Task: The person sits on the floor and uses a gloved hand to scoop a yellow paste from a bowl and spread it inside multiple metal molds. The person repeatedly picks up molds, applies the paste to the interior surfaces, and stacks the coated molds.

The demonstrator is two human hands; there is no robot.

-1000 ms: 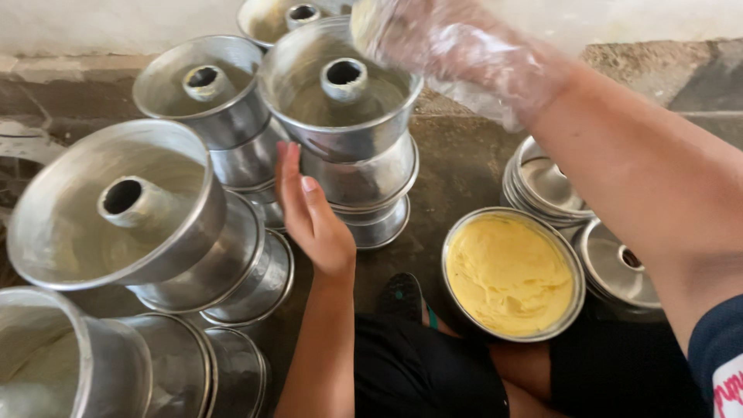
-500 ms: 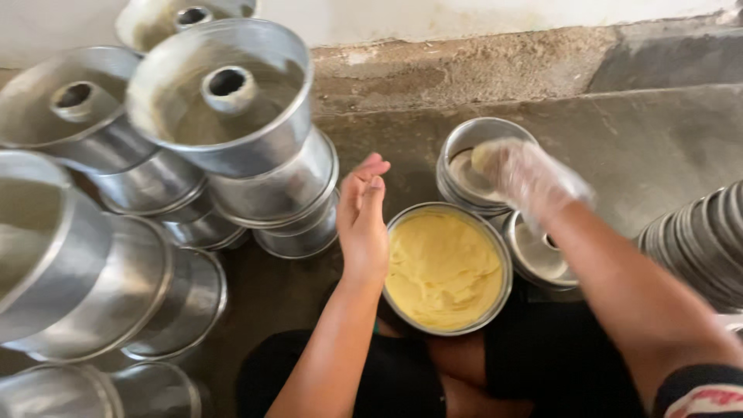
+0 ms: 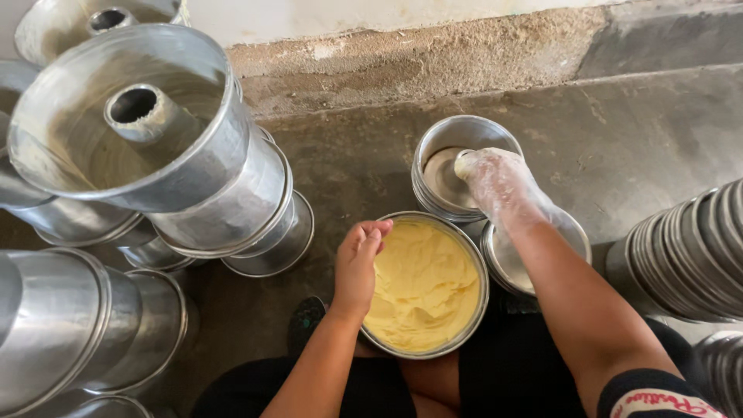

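While the left hand (image 3: 357, 263) steadies the near rim of the round tin of yellow batter (image 3: 426, 286), fingers curled loosely over the edge, the right hand (image 3: 499, 182) is down inside the top tin of a small nested stack (image 3: 445, 139) just behind it. The right hand wears a thin clear plastic glove; fingertips press on the tin's base, palm open, nothing gripped.

Step in hand, my read: coating or wiping the inside of an empty tin by hand. Can't tell whether there's grease on the glove.

Locations:
- Batter tin sits at the person's lap, on the concrete floor (image 3: 348, 170), full nearly to the rim, surface uneven.
- Another shallow tin (image 3: 576, 232) lies under the right forearm, touching the batter tin's right side.
- Tube pans (image 3: 147, 131) stacked high on the left, more below at lower left (image 3: 70, 325).
- Row of nested tins on edge at right (image 3: 689, 248).

Next move, judged: the gloved hand needs to sweep the wall and base all the way round, then lift clear without dragging the forearm across the batter. Left hand should hold the batter tin put, as it sits close to the stack.
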